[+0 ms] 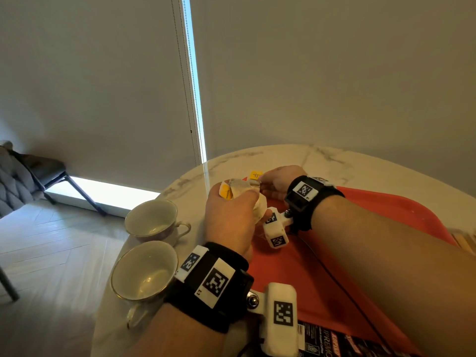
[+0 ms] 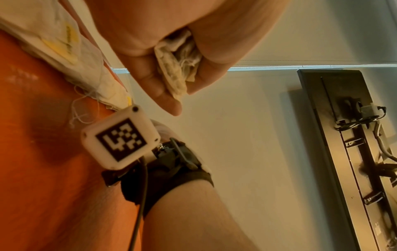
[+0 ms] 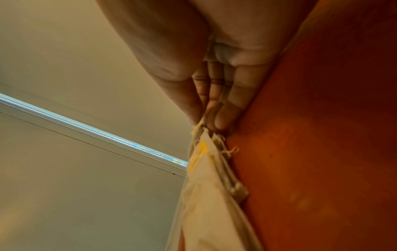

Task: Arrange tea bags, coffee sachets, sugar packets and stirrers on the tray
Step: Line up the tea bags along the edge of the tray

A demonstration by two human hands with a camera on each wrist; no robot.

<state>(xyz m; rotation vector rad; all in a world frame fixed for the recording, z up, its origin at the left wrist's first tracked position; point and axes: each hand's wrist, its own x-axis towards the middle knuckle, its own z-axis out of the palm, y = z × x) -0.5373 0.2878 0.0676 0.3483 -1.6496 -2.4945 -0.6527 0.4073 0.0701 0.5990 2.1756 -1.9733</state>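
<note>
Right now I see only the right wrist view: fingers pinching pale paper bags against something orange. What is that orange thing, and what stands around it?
Observer: It is a red tray on a marble table. Left of it stand two cups, a far teacup and a near teacup, both empty.
Visitor: Is the other hand doing anything?
Observer: Yes. The left hand holds its own bunch of tea bags, crumpled inside its curled fingers.
Visitor: Anything besides tea?
Observer: A dark printed packet lies at the near edge of the head view, by the tray.
</note>
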